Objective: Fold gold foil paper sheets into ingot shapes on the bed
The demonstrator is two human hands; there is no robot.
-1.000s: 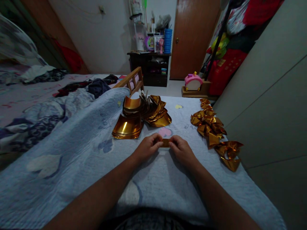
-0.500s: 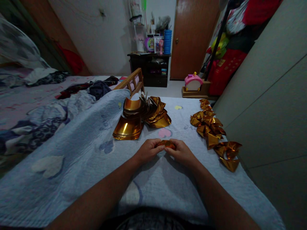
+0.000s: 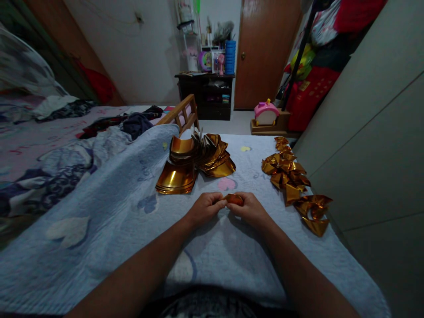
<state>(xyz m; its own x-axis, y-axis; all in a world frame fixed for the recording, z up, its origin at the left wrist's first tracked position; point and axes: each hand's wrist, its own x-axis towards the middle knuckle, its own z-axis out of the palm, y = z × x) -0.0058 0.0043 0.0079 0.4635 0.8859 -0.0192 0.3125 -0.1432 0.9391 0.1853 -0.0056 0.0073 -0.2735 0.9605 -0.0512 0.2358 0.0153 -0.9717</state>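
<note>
Between my hands is a small folded piece of gold foil (image 3: 234, 199), held just above the blue quilt. My left hand (image 3: 207, 207) pinches its left end between thumb and fingers. The right end is in the closed fingers of my right hand (image 3: 248, 207). Beyond my hands, a stack of shiny gold foil sheets (image 3: 177, 176) lies fanned out, curved and partly overlapping. Folded gold foil pieces (image 3: 291, 176) lie in a row along the quilt's right side, the nearest one (image 3: 316, 214) near the edge.
The blue quilt (image 3: 132, 247) rises in a fold at left, beside a bed with rumpled clothes (image 3: 66, 168). A wooden rail (image 3: 180, 112) stands behind the sheets. Farther back are a dark cabinet (image 3: 207, 95) and a pink toy (image 3: 266, 114). A pale panel (image 3: 377, 145) borders the right side.
My left fingers have shifted slightly on the foil piece, and more of it shows near my right hand. The view has moved slightly; the stack and the folded row lie as before.
</note>
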